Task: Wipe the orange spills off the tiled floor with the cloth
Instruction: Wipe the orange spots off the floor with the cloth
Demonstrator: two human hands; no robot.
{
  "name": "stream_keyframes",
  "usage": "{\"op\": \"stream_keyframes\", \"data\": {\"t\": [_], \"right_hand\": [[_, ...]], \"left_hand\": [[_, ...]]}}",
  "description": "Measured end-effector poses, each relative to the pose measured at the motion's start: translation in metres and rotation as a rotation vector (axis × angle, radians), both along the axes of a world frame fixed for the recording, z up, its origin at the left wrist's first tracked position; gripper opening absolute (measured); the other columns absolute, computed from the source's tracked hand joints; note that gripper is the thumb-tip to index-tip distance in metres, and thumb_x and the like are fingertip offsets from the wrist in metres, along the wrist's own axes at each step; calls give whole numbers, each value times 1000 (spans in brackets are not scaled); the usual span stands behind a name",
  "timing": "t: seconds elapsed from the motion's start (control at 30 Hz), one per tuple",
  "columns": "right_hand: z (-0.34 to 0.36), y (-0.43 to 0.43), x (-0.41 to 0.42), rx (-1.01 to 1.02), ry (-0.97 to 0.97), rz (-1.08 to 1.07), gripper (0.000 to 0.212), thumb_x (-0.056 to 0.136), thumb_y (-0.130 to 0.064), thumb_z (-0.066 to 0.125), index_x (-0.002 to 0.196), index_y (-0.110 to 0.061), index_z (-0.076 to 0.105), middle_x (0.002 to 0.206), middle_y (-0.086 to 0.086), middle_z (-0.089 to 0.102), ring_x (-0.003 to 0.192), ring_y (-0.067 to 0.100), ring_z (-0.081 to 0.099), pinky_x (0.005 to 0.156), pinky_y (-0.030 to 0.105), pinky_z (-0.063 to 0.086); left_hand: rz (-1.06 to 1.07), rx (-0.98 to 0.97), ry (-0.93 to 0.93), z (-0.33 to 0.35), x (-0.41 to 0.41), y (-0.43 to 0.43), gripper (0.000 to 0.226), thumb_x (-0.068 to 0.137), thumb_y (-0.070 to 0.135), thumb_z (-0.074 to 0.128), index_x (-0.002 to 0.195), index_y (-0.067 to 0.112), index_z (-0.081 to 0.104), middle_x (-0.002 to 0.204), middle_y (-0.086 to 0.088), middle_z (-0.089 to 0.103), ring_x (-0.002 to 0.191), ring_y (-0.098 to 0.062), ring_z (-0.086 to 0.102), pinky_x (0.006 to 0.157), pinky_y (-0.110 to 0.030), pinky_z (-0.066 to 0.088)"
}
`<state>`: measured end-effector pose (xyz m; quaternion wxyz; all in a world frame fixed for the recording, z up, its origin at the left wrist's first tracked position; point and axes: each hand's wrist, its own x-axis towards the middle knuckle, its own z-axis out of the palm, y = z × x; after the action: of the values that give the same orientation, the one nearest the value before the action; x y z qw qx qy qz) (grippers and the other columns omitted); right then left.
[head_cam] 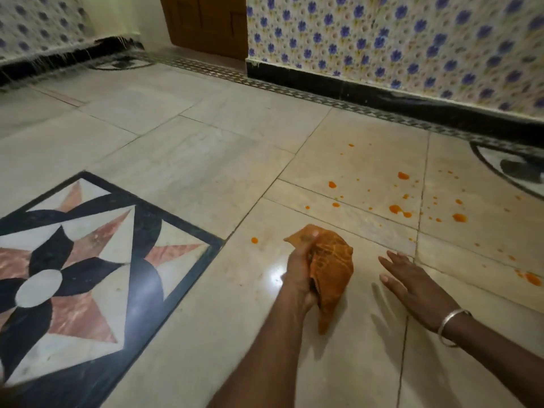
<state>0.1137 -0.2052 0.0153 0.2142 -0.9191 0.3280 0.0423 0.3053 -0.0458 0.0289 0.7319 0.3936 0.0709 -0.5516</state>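
My left hand (297,272) grips a bunched orange patterned cloth (331,267) just above the pale tiled floor (206,178). To its right my right hand (412,287), with a silver bangle on the wrist, hovers flat with straight fingers over the tiles. Orange spills (396,209) dot the floor beyond and to the right of both hands. One small drop (254,240) lies left of the cloth, and a larger blot (532,278) sits at the far right.
A black, pink and white star inlay (73,260) fills the floor at the left. A wall with blue flower tiles (412,39) and a black skirting runs along the back right. A brown wooden door (206,22) stands at the back.
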Motion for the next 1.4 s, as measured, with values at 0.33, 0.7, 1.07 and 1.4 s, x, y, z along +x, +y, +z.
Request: {"op": "stream_keyframes", "data": {"t": [0.33, 0.7, 1.07, 1.4], "right_hand": [[-10, 38, 40, -119, 92, 158, 96, 79, -83, -9, 159, -31, 5, 165, -7, -11, 151, 10, -16, 121, 31, -8], [-54, 45, 122, -76, -107, 137, 63, 104, -50, 16, 160, -26, 2, 169, 1, -4, 155, 17, -10, 125, 37, -2], [-105, 43, 150, -254, -35, 163, 67, 100, -54, 6, 161, -24, 8, 169, 9, 4, 156, 26, 3, 125, 50, 6], [-113, 42, 149, -254, -85, 148, 65, 102, -51, 16, 161, -22, 11, 168, 10, 7, 156, 26, 6, 124, 51, 11]], "left_hand": [[73, 64, 4, -16, 32, -12, 71, 72, 37, 74, 130, -3, 68, 135, -28, 65, 120, -43, 67, 100, -46, 54], [53, 107, -238, -2, 73, 4, 49, 100, 42, 54, 126, 2, 68, 116, -21, 72, 105, -34, 69, 95, -46, 56], [-478, 1000, -1859, -87, 94, -10, 64, 108, 59, 18, 166, 33, 11, 175, -2, -1, 161, -22, -7, 124, -55, -13], [-355, 1262, -1743, -117, 151, 4, 62, 110, 54, 15, 167, 32, 5, 175, -5, 3, 161, -28, -3, 125, -63, -7]]}}
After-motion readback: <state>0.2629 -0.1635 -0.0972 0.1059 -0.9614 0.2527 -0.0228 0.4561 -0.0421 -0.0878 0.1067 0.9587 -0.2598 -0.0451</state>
